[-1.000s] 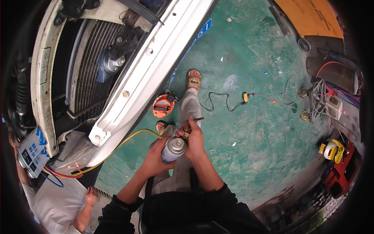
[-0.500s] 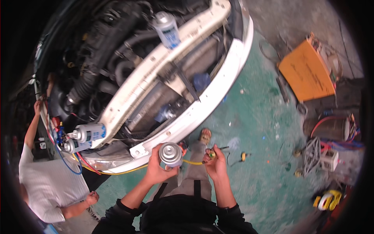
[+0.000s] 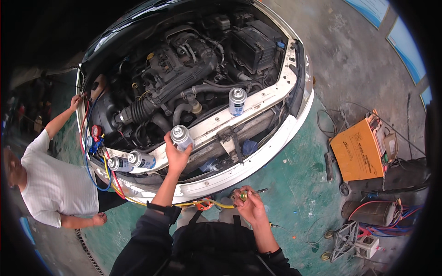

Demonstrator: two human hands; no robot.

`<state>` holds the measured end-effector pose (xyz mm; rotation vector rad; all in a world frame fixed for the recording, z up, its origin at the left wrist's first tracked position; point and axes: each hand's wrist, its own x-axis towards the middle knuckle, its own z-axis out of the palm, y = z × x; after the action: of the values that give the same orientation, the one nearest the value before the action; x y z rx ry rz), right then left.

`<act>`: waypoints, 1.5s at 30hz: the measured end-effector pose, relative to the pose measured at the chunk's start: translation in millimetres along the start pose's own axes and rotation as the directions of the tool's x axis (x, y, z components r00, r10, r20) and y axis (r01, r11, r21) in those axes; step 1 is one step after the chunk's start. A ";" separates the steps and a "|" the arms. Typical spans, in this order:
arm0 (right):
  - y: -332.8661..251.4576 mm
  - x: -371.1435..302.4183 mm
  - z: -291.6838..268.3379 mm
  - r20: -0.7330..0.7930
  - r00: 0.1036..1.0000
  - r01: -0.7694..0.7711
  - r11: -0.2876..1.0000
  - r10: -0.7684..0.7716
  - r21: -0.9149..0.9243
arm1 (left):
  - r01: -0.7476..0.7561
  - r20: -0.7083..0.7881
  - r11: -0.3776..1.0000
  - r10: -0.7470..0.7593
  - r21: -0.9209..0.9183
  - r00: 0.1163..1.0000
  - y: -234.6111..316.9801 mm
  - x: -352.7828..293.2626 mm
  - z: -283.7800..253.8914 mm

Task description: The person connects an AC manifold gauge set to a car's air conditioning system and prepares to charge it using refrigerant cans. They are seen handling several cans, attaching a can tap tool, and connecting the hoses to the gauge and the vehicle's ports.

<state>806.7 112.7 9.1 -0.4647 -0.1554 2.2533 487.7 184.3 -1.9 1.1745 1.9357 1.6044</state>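
Note:
My left hand is closed around a silver aerosol-type can, held upright at the white front crossmember of a car; whether its base touches the metal I cannot tell. Lower down, before my body, my right hand grips a brass-coloured hose fitting. A yellow hose runs leftward from it, passing below the bumper. Another can stands on the crossmember to the right. Two more cans, one beside the other, are at the left end.
The engine bay lies open ahead. A gauge set with red, blue and yellow hoses hangs at the left fender. A person in a white shirt stands at left, one hand on the car. An orange machine and a cylinder are at right.
My left hand has carried its can forward from in front of my body to the crossmember. My right hand stays low, holding the fitting. The view has shifted, showing more of the engine bay.

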 end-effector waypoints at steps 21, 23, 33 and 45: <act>-8.9 21.2 74.3 0.218 0.976 0.053 0.982 -0.013 -0.178 | -0.067 0.028 0.997 0.066 0.034 0.997 -29.6 18.4 -3.9; -10.0 21.7 76.5 0.211 0.977 0.033 0.982 0.007 -0.185 | -0.062 0.028 0.997 0.061 0.044 0.998 -31.3 18.8 -5.2; -28.3 14.6 66.9 0.300 0.953 0.027 0.971 0.046 -0.236 | -0.203 0.023 0.896 0.211 0.394 0.977 1.4 -56.5 -14.8; -36.0 -15.6 40.2 0.193 0.981 0.057 0.980 -0.020 -0.189 | -0.044 0.171 0.983 0.013 0.178 0.985 62.9 65.5 180.8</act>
<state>826.2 126.5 60.0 -0.3428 -0.4820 2.2519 602.9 349.3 19.3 1.3682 1.9944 1.3162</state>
